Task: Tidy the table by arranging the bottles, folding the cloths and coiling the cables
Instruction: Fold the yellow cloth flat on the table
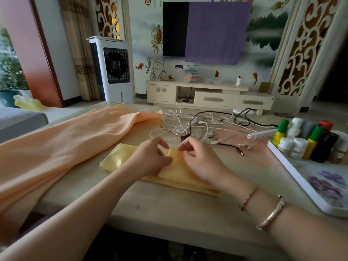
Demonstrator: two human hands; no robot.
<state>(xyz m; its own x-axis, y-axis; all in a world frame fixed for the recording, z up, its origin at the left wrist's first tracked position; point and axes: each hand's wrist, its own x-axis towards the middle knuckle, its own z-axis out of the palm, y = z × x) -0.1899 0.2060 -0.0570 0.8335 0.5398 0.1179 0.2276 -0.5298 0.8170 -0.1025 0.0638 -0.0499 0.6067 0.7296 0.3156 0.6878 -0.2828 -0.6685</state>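
While your left hand point(150, 159) lies on the yellow cloth point(169, 174), fingers loosely curled on the fabric, your right hand point(199, 162) pinches its far edge at the fold. That cloth sits near-centre on the worktop point(169, 213). It looks slippery to me, so if you let go early the fold will likely slide open. The tangled cables point(188, 125) lie just beyond your fingertips, so a sweep could snag one and drag it in. The big orange cloth point(66, 144) is still unfolded on the left, and the bottles point(308, 140) stand in the tray point(301, 178) at right.
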